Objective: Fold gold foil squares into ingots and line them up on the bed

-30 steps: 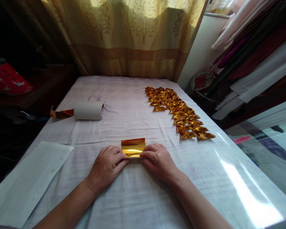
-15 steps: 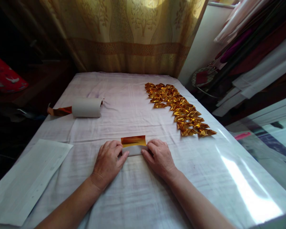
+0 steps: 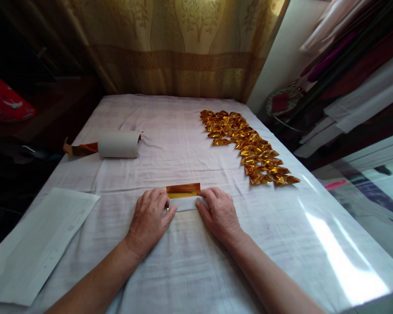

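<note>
A small sheet of gold foil paper (image 3: 183, 190) lies in front of me, its near edge folded over so that the pale back shows. My left hand (image 3: 152, 213) grips the left end of the fold between thumb and curled fingers. At the right end, my right hand (image 3: 218, 212) pinches the same fold, thumb on the near side. Folded gold foil pieces (image 3: 253, 146) stand in rows to the right, beyond my right hand. Left of centre lies a pale grey roll (image 3: 118, 145) with a copper-coloured foil strip (image 3: 81, 149) sticking out of its left end.
A white paper sheet (image 3: 41, 248) lies on the cloth-covered surface (image 3: 183, 270) at the left. A gold curtain (image 3: 183, 56) hangs behind the far edge. Clothes (image 3: 356, 91) hang at the right, and a red patterned object (image 3: 8, 98) stands at the far left.
The folded flap at the near edge looks flatter and a little narrower. Both hands stay at the ends of the sheet. The whole view has shifted slightly.
</note>
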### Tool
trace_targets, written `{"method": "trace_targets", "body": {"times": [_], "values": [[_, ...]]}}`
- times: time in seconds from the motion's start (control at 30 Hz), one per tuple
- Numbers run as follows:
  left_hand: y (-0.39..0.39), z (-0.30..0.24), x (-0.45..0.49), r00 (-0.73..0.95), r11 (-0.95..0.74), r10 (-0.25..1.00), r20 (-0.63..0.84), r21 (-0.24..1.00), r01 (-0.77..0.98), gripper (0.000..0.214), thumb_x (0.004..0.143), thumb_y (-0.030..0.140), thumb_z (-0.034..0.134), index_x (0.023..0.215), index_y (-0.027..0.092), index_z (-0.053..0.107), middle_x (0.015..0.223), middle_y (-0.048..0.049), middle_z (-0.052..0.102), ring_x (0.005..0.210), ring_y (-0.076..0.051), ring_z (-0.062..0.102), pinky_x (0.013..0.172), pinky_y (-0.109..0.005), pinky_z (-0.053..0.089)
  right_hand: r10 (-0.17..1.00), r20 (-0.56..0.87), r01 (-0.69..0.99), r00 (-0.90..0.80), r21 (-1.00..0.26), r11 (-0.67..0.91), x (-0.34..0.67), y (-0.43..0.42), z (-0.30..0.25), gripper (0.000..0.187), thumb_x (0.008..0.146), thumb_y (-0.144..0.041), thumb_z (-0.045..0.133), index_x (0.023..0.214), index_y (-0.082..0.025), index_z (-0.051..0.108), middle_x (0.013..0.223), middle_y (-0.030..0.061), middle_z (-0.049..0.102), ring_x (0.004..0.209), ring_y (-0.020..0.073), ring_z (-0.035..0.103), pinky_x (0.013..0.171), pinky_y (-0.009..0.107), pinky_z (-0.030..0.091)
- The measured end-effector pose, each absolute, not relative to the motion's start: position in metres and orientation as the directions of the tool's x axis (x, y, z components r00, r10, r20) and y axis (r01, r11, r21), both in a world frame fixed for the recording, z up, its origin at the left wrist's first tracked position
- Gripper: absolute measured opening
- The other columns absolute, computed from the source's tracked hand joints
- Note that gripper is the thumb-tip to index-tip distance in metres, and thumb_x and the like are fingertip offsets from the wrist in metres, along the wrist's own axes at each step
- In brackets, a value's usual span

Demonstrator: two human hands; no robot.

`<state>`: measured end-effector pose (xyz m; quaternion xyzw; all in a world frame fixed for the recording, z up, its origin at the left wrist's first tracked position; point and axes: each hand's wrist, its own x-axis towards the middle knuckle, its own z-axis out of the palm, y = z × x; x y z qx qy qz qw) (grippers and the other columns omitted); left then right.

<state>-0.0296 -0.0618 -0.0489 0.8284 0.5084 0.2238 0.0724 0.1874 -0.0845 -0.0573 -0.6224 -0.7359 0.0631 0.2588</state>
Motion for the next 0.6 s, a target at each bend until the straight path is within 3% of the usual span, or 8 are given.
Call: {"method": "trace_targets", "body": {"times": [0.17,0.37,0.6], "values": [[-0.063,-0.051,-0.029,0.376,-0.483,0.864,0.335,0.344,0.805,0.023,0.087,0.024,0.062,0.108,0.022,0.052,0.108,-0.0073,0.063,0.101,-0.027,0.055,0.087,-0.041,0.044,0.968,0.239,0.906,-0.076,-0.389,0.167,0.182,-0.084,-0.050,0.007,0.088,-0.027,0.061,0.087,-0.021,0.063,0.093,0.0046,0.064,0.090,0.0216,0.059,0.079,0.035,0.035],[-0.064,-0.050,-0.028,0.389,-0.483,0.864,0.318,0.309,0.819,0.015,0.088,0.026,0.061,0.101,0.023,0.056,0.107,-0.0069,0.062,0.100,-0.027,0.055,0.085,-0.041,0.043,0.960,0.280,0.950,-0.026,-0.292,0.111,0.166,-0.083,-0.046,0.033,0.079,-0.051,0.072,0.082,-0.021,0.060,0.089,0.0070,0.063,0.086,0.0245,0.056,0.077,0.037,0.034],[-0.064,-0.049,-0.028,0.387,-0.468,0.876,0.288,0.316,0.825,0.010,0.089,0.026,0.059,0.099,0.022,0.060,0.107,-0.0077,0.062,0.100,-0.027,0.056,0.084,-0.042,0.044,0.964,0.261,0.889,-0.059,-0.425,0.169,0.186,-0.083,-0.052,0.007,0.088,-0.029,0.064,0.086,-0.022,0.061,0.097,0.0047,0.065,0.093,0.0217,0.058,0.082,0.036,0.035]]}}
